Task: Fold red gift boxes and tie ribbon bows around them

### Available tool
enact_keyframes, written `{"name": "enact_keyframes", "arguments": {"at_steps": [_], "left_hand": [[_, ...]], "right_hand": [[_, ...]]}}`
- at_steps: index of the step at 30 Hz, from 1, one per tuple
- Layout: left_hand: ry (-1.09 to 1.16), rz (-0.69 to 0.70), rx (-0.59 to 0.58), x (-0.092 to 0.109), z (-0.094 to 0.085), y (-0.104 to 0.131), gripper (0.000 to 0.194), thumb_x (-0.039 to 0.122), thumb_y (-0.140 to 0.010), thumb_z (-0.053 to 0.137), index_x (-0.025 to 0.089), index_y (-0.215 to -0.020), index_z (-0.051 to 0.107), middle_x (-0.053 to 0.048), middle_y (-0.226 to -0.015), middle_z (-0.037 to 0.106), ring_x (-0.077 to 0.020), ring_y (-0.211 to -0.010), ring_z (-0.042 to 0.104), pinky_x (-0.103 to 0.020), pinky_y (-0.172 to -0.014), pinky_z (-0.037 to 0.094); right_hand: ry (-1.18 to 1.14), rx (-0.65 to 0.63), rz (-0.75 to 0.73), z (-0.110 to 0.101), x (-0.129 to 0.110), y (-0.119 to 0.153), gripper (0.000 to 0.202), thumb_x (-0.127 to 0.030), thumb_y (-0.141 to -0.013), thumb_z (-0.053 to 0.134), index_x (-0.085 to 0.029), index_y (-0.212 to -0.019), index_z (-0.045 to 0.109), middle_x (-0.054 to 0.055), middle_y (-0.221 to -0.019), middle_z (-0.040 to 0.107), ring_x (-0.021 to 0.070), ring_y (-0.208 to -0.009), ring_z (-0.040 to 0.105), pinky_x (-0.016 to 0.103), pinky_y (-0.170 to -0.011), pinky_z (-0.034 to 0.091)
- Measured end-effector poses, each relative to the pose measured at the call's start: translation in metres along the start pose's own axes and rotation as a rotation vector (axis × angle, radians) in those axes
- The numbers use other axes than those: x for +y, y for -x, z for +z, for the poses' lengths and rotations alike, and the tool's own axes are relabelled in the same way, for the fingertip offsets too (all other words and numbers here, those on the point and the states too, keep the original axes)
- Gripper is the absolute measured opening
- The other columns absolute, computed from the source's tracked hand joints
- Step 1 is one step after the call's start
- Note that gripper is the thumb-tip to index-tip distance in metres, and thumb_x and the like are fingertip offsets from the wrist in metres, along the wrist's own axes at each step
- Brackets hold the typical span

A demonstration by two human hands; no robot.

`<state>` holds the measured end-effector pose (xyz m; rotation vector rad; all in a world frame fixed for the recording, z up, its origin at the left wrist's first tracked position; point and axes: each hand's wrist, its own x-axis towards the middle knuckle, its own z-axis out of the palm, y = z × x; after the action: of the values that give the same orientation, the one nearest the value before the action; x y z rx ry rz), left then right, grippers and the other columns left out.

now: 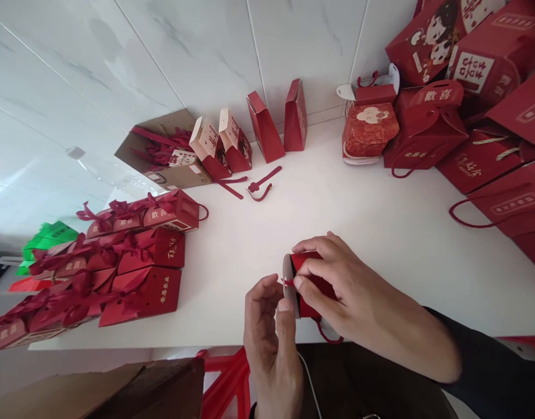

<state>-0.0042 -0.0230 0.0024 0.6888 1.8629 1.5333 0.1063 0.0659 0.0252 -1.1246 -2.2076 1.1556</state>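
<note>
The right hand point(346, 285) pinches a red cord point(289, 283) between thumb and index finger, apparently to keep its end steady at the open side of the small red box point(308, 307). That box lies directly beneath the same hand, whose spread fingers likely stop it sliding on the white table point(232, 244). Just left of the pinch, the left hand point(270, 352) is curled, thumb and fingers apart, perhaps guarding the pale flap point(287, 266) (whether its thumb touches is unclear). Beyond the grip lie loose straps point(267, 178), presumably kept within reach

“安居乐业” on a red box point(142, 295), “歡喜” on a flap point(451, 92)
</note>
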Motion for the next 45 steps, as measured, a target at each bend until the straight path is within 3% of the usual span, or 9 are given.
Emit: {"name": "enact_keyframes", "arguments": {"at_steps": [13, 17, 20, 27, 32, 35, 38, 40, 45], "left_hand": [[0.034, -0.063, -0.187, 0.004, -0.004, -0.019, 0.027, 0.047, -0.093, 0.069, 0.02, -0.089, 0.066, -0.001, -0.081, 0.067, -0.0132, -0.073, 0.061, -0.022, -0.066, 0.051], [0.121, -0.088, -0.125, -0.001, -0.009, -0.024, 0.028, 0.049, -0.095, 0.067, 0.022, -0.091, 0.06, 0.001, -0.075, 0.067, -0.0132, -0.07, 0.065, -0.023, -0.069, 0.054], [0.233, -0.096, -0.041, -0.005, -0.018, -0.033, 0.027, 0.047, -0.092, 0.071, 0.023, -0.093, 0.059, 0.002, -0.074, 0.069, -0.0155, -0.067, 0.07, -0.028, -0.068, 0.06], [0.502, -0.249, 0.124, -0.004, -0.047, -0.071, 0.021, 0.031, -0.082, 0.078, 0.019, -0.083, 0.061, 0.004, -0.067, 0.067, -0.0158, -0.059, 0.07, -0.029, -0.06, 0.064], [0.536, -0.353, 0.277, -0.014, -0.058, -0.094, 0.009, 0.021, -0.093, 0.062, 0.018, -0.084, 0.062, 0.002, -0.076, 0.069, -0.0123, -0.069, 0.07, -0.026, -0.07, 0.062], [0.377, -0.207, 0.301, -0.027, -0.054, -0.079, 0.014, 0.021, -0.087, 0.072, 0.021, -0.099, 0.064, -0.002, -0.1, 0.072, -0.0168, -0.092, 0.071, -0.029, -0.08, 0.06], [0.047, 0.004, 0.25, -0.04, -0.044, -0.042, 0.016, 0.037, -0.088, 0.076, 0.024, -0.093, 0.068, -0.001, -0.094, 0.069, -0.0136, -0.082, 0.064, -0.022, -0.069, 0.052], [-0.132, -0.085, 0.068, -0.042, -0.034, -0.017, 0.032, 0.054, -0.094, 0.064, 0.024, -0.088, 0.074, -0.005, -0.092, 0.07, -0.0175, -0.082, 0.063, -0.026, -0.067, 0.052], [-0.073, -0.227, -0.06, -0.026, -0.005, 0.005, 0.044, 0.061, -0.095, 0.06, 0.03, -0.123, 0.074, -0.007, -0.143, 0.064, -0.0294, -0.141, 0.05, -0.039, -0.109, 0.049]], "right_hand": [[0.027, 0.029, -0.049, 0.002, 0.0, 0.001, 0.031, -0.026, -0.105, 0.046, -0.024, -0.075, 0.056, 0.005, -0.118, 0.063, 0.0213, -0.124, 0.055, 0.052, -0.118, 0.037], [0.146, 0.126, -0.109, 0.001, 0.009, 0.012, 0.014, -0.034, -0.105, 0.052, -0.028, -0.114, 0.059, 0.006, -0.135, 0.057, 0.0228, -0.14, 0.045, 0.056, -0.127, 0.022], [0.18, 0.222, -0.097, -0.002, 0.025, 0.027, 0.036, -0.04, -0.104, 0.054, -0.033, -0.138, 0.047, 0.006, -0.147, 0.05, 0.0253, -0.144, 0.042, 0.056, -0.125, 0.028], [0.012, 0.242, 0.233, -0.006, 0.056, 0.064, 0.041, -0.05, -0.103, 0.054, -0.041, -0.142, 0.042, 0.005, -0.148, 0.052, 0.0288, -0.135, 0.055, 0.038, -0.088, 0.061], [-0.112, 0.095, 0.422, -0.002, 0.06, 0.072, 0.039, -0.058, -0.101, 0.052, -0.036, -0.133, 0.049, 0.005, -0.141, 0.06, 0.0274, -0.113, 0.069, 0.032, -0.062, 0.059], [-0.164, 0.064, 0.45, -0.004, 0.055, 0.071, 0.038, -0.062, -0.102, 0.047, -0.034, -0.127, 0.054, 0.004, -0.132, 0.066, 0.0243, -0.099, 0.07, 0.032, -0.06, 0.055], [-0.166, 0.024, 0.479, -0.009, 0.049, 0.069, 0.035, -0.062, -0.103, 0.044, -0.032, -0.115, 0.057, 0.001, -0.115, 0.069, 0.0177, -0.077, 0.065, 0.03, -0.058, 0.049], [-0.168, -0.02, 0.481, -0.012, 0.047, 0.068, 0.034, -0.061, -0.104, 0.042, -0.03, -0.106, 0.058, 0.0, -0.101, 0.068, 0.016, -0.068, 0.059, 0.029, -0.055, 0.045], [-0.167, -0.047, 0.474, -0.016, 0.042, 0.067, 0.031, -0.058, -0.103, 0.047, -0.03, -0.099, 0.058, -0.001, -0.087, 0.064, 0.0167, -0.065, 0.056, 0.028, -0.048, 0.034]]}}
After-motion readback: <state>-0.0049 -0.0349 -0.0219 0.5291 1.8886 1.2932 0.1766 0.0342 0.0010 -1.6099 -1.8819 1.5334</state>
